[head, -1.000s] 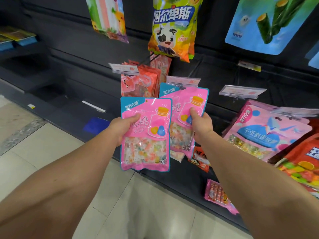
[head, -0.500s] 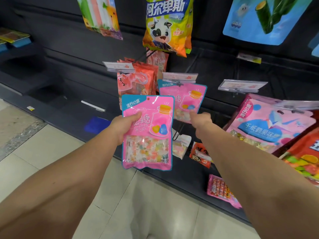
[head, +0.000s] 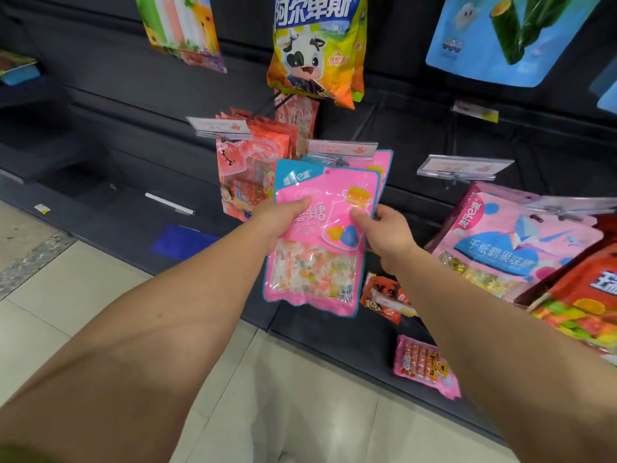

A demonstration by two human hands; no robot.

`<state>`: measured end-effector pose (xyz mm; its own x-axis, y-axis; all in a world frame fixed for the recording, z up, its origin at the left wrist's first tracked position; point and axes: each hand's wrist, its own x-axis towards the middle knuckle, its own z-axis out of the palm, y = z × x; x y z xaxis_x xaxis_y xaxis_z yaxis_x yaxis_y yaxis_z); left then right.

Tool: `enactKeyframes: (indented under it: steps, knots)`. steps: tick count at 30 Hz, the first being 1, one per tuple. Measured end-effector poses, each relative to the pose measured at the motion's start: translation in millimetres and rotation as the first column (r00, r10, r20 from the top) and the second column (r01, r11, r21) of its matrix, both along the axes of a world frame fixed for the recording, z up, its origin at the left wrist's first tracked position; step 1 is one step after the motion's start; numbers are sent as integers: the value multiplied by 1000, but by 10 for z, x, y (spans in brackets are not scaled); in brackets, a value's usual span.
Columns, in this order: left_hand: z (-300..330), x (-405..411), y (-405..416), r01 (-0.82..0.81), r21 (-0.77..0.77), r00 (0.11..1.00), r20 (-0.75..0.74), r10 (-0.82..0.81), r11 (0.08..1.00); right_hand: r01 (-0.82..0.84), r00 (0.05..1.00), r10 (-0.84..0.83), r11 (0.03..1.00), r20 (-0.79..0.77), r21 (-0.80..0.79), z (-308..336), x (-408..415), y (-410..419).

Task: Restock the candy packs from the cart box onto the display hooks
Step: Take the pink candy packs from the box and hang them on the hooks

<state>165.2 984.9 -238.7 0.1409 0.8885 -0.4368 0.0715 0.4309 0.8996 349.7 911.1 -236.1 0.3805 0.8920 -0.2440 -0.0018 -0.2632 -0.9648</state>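
Observation:
I hold a pink candy pack [head: 317, 269] with a teal edge upright, just below a display hook's price tag [head: 340, 150]. My left hand [head: 283, 217] grips its left side and my right hand [head: 384, 230] pinches its right side. Behind it a second identical pink pack [head: 384, 165] hangs on that hook, mostly hidden. The cart box is out of view.
Orange-pink packs [head: 253, 175] hang on the hook to the left. A yellow cow-print bag [head: 317, 51] hangs above. Large pink bags [head: 510, 242] and red ones [head: 587, 295] fill the right. Small packs [head: 424, 365] lie on the dark base shelf [head: 334, 339].
My right hand let go of the pack it hung on the hook and came back to the pack in my left hand. That pack moved up and right, toward the hook.

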Motion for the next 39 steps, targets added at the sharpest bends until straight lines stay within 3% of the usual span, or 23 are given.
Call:
enactKeyframes:
  steps: [17, 30, 39]
  knots:
    - [155, 213, 68, -11, 13, 997, -71, 12, 1000, 112, 994, -112, 993, -8, 38, 82, 86, 9]
    - [-43, 368, 325, -73, 68, 972, -218, 86, 995, 216, 974, -208, 973, 89, -81, 32, 46, 227]
    - [-121, 445, 232, -71, 146, 971, -217, 102, 987, 235, 955, -210, 967, 211, -97, 25, 34, 114]
